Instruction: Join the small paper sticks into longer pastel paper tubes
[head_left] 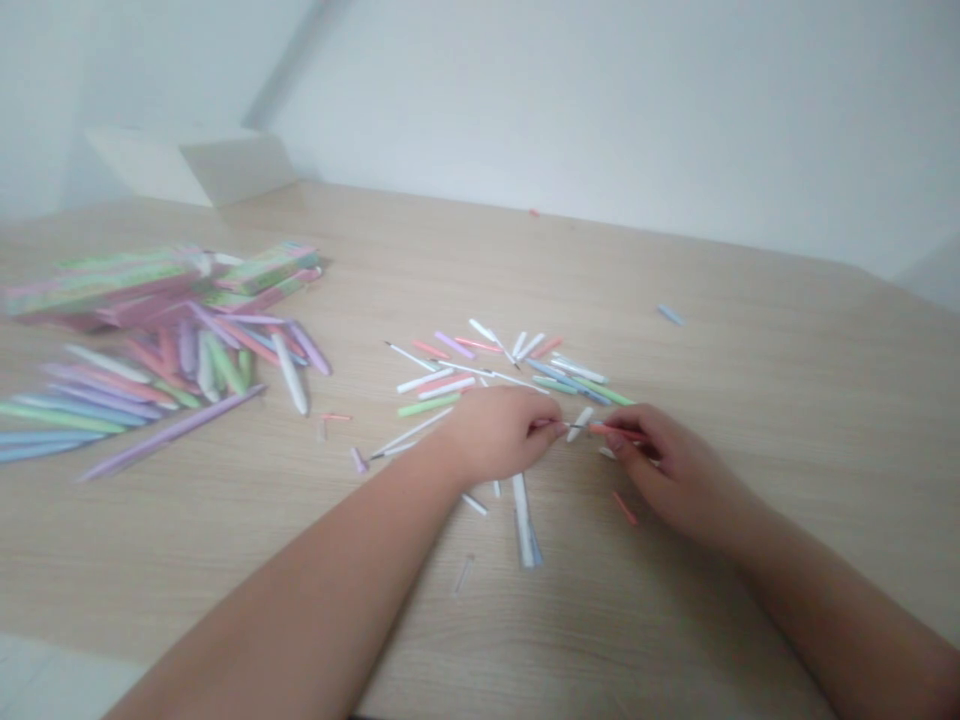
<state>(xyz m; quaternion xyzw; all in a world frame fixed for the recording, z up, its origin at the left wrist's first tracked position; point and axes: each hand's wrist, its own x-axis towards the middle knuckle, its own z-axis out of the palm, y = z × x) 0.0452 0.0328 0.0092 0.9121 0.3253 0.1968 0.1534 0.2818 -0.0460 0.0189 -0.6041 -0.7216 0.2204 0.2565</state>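
My left hand (510, 425) is closed in a pinch around a thin pen refill (574, 426), most of it hidden in the fist. Its dark tip points right, toward a coral-red pen barrel (600, 429) that the fingers of my right hand (660, 455) grip. Tip and barrel end almost meet; whether they touch I cannot tell. Around and beyond the hands lie loose pen parts: a green barrel (429, 405), a lilac piece (454, 345), white refills (411, 356) with dark tips. A clear plastic sleeve (526, 525) lies below my left hand.
At the left, a pile of pastel pens (161, 390) lies before several pink-and-green boxes (120, 285). A pale open box or card (236, 165) stands at the back by the wall. Small pieces are scattered, such as a blue one (670, 315) and a lilac cap (358, 460).
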